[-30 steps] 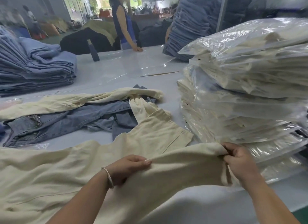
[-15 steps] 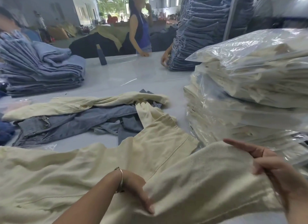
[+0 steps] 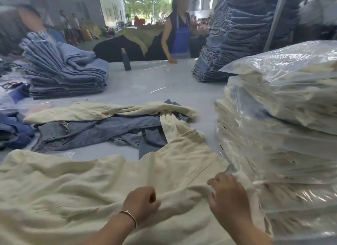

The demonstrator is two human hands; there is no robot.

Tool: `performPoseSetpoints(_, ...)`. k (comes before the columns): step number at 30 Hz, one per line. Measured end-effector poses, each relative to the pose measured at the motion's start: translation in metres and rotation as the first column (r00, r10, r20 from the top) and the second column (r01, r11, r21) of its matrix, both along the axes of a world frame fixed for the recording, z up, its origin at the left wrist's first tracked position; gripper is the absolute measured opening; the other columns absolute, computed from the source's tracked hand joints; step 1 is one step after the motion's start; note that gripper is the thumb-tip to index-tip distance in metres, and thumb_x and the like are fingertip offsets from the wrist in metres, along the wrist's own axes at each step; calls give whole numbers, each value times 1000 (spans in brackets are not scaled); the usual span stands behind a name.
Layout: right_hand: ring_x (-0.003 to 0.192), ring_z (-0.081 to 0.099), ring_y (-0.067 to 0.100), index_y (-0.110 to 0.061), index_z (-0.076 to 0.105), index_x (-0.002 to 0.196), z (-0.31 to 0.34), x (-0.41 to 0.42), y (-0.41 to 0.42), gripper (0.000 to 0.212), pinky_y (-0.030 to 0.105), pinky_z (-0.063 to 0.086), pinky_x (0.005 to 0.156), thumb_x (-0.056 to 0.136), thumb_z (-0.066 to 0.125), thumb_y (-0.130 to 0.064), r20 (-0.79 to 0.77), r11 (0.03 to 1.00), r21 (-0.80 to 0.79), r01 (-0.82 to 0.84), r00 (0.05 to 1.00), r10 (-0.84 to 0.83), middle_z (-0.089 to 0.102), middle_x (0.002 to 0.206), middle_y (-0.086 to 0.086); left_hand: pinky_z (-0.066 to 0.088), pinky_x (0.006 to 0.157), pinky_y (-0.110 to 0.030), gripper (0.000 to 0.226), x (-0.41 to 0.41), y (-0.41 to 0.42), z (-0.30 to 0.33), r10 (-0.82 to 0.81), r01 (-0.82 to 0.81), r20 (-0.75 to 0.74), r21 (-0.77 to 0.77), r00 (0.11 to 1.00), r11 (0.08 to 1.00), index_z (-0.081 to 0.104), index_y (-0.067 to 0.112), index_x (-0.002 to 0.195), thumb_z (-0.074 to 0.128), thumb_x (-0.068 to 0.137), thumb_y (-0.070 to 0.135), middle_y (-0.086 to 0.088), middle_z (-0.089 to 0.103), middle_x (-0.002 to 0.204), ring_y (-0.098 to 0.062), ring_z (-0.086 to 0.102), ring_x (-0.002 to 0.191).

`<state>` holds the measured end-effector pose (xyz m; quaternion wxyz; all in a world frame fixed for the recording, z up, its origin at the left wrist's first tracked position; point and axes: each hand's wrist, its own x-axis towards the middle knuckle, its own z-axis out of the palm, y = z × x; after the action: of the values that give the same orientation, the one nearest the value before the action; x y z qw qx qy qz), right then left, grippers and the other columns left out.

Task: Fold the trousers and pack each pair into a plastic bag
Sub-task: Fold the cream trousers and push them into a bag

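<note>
far left: folded blue jeans stack (image 3: pixel 65 77) on the counter (image 3: pixel 145 84), its right edge ends well short of the dark cone (image 3: pixel 126 59).
mid left: loose grey-blue jeans (image 3: pixel 87 130) lie flat with a second cream pair (image 3: pixel 109 110) draped along their far edge.
open room: bare counter strip runs between the loose pile and the far edge; narrow gap between loose pile and bagged stack.
task item: cream trousers (image 3: pixel 82 186) spread across the near counter, right edge touching the bagged stack.
left hand (image 3: pixel 141 202): fingers curled, pinching a fold of the cream trousers; bracelet (image 3: pixel 129 216) on wrist.
right hand (image 3: pixel 228 193): gripping the same fold at its right end, just beside the bags.
right: stack of bagged cream trousers (image 3: pixel 282 135), tall, leaning over the counter edge.
far right: tall denim stack (image 3: pixel 237 35) behind.
writing: none readable.
</note>
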<state>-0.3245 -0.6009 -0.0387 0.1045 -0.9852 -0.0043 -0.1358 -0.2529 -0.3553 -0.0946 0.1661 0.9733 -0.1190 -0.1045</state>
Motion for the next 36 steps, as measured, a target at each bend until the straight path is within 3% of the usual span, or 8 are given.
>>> performPoseSetpoints(2, 88, 64, 21, -21, 69, 86, -21, 1, 27, 29, 29, 52, 72, 59, 80, -25, -178, 990, -5, -143, 974, 139, 64, 91, -3, 33, 72, -27, 17, -8, 10, -10, -70, 70, -6, 29, 998, 997, 45, 30, 75, 52, 84, 43, 17, 40, 72, -13, 53, 94)
performPoseSetpoints(5, 130, 40, 17, -25, 45, 131, -47, 9, 39, 45, 26, 36, 101, 87, 48, -37, -395, 999, -13, -51, 918, 42, 45, 138, -1, 34, 82, -25, 19, -9, 39, -8, -44, 47, 141, -18, 989, 999, 60, 31, 98, 52, 83, 39, 18, 52, 94, -10, 51, 104)
performPoseSetpoints(9, 116, 52, 17, -37, 43, 91, -29, 28, 66, 4, 28, 38, 83, 88, 44, -34, -360, 999, 21, -25, 933, 31, 57, 117, -5, 41, 85, -31, 25, -4, 118, 7, 236, -160, 314, -248, 920, 955, 70, 17, 89, 52, 74, 28, 2, 65, 93, -22, 58, 94)
performPoseSetpoints(13, 108, 50, 10, -31, 47, 102, -24, 44, 137, 14, 26, 37, 79, 88, 47, -33, -282, 980, 123, -159, 941, 188, 43, 95, -13, 47, 83, -40, 10, -10, 225, 12, 542, -452, 280, -326, 793, 830, 69, 15, 85, 61, 80, 17, -3, 63, 90, -28, 57, 94)
performPoseSetpoints(20, 109, 48, 8, -26, 59, 104, -34, 59, 306, 19, 22, 40, 76, 85, 55, -25, -180, 894, 252, -371, 890, 420, 52, 106, -12, 45, 89, -35, 10, -30, 424, 13, 731, -737, 138, -7, 669, 676, 66, 29, 91, 57, 85, 28, -2, 57, 107, -24, 51, 105)
performPoseSetpoints(26, 108, 53, 17, -21, 64, 103, -41, 92, 427, 24, 27, 42, 82, 80, 64, -16, -133, 896, 264, -358, 906, 401, 59, 109, -9, 48, 89, -36, 19, -30, 558, 2, 774, -779, 85, 40, 627, 626, 62, 30, 99, 62, 83, 41, 1, 58, 114, -23, 52, 111)
performPoseSetpoints(31, 124, 47, 25, -15, 53, 131, -48, 147, 471, 43, 35, 34, 103, 89, 59, -19, -210, 964, 219, -151, 958, 197, 54, 134, 5, 50, 81, -35, 27, -28, 603, -13, 780, -782, -55, -13, 623, 623, 52, 30, 84, 66, 77, 52, 4, 59, 98, -19, 57, 96)
performPoseSetpoints(36, 137, 32, 21, -15, 32, 146, -52, 198, 489, 52, 35, 29, 109, 96, 44, -20, -285, 988, 64, -143, 946, 156, 34, 152, 1, 39, 61, -27, 44, -14, 610, -17, 724, -737, -173, -20, 668, 676, 49, 24, 74, 64, 72, 65, 11, 58, 70, -9, 54, 66)
